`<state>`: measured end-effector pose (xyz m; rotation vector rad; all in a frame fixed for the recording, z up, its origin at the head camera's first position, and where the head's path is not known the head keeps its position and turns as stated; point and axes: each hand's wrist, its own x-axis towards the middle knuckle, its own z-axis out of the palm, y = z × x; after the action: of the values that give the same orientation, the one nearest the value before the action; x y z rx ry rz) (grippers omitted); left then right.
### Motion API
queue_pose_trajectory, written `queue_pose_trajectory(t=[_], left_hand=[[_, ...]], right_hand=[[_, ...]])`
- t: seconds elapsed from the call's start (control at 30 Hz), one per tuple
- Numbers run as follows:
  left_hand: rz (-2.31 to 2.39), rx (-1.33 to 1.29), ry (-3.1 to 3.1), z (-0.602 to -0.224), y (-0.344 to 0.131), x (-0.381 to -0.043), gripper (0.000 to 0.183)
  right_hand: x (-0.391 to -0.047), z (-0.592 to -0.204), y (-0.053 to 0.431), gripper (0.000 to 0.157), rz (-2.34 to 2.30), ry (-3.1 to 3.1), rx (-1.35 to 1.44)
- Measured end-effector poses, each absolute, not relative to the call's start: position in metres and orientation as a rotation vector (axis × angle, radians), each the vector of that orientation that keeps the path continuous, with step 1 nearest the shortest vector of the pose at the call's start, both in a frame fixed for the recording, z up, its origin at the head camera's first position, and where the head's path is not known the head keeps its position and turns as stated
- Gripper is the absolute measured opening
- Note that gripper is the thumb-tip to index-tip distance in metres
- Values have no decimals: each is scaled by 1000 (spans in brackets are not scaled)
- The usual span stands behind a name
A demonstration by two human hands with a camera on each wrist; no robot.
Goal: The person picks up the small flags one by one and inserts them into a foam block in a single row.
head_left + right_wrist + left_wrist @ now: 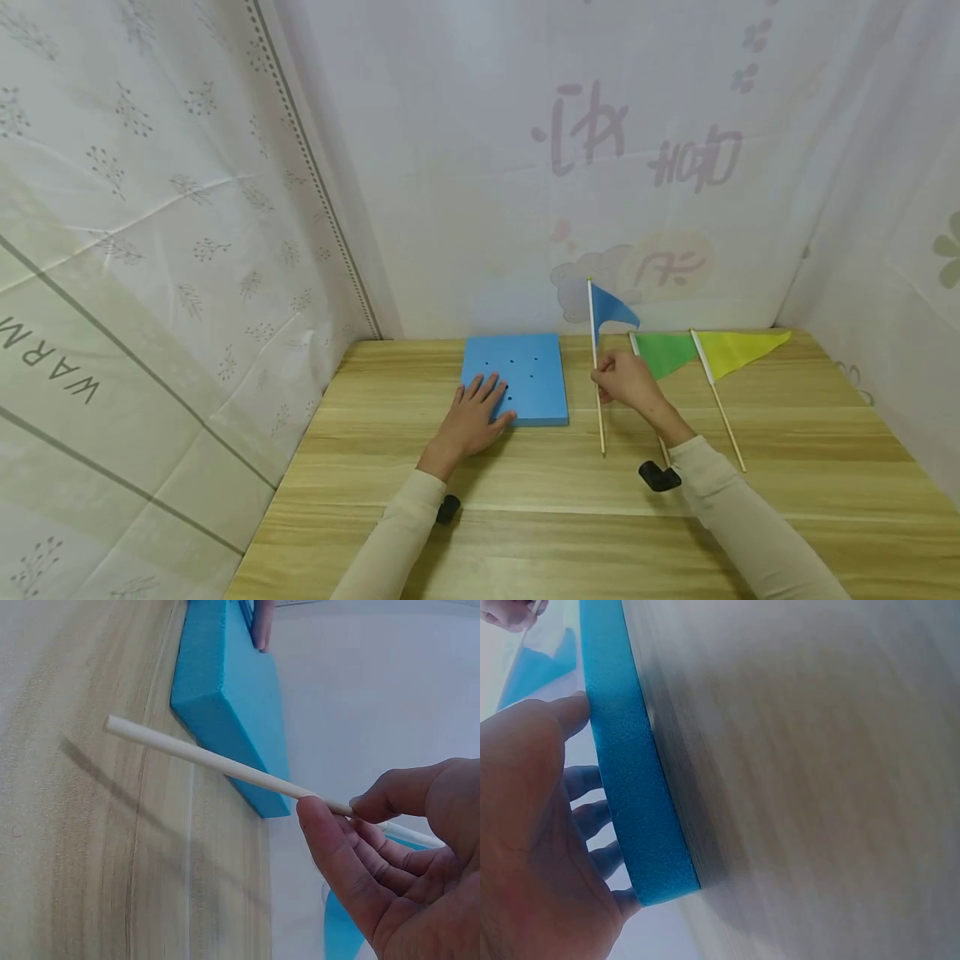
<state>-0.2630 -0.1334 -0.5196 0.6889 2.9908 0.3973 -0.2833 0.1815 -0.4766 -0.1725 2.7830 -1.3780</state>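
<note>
A blue foam block with several small dark holes in its top lies at the back of the table. My left hand rests on its front left part, fingers spread and straight; in the left wrist view the fingertips touch its top beside the thick edge. Right of the block, my right hand pinches the wooden stick of a blue pennant flag between thumb and fingers. The stick stands nearly upright, its bare lower end raised over the table in the right wrist view.
A green pennant flag lies on the table, partly hidden behind my right forearm. Right of it lies a yellow pennant flag on its stick. Printed curtains enclose the wooden table at the back and sides.
</note>
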Motion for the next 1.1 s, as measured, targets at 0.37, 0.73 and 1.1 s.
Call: queue_pose_trajectory(t=[0.37, 0.73, 1.1], left_hand=[[395, 687, 2994, -520, -134, -264, 70], [401, 694, 2996, -523, -135, -267, 71], [423, 700, 2990, -519, -133, -264, 69]], right_hand=[[-288, -470, 178, 13, -1421, 2791, -199], [-295, -462, 169, 12, -1426, 2838, -231], [-300, -453, 158, 10, -1455, 2884, -318]])
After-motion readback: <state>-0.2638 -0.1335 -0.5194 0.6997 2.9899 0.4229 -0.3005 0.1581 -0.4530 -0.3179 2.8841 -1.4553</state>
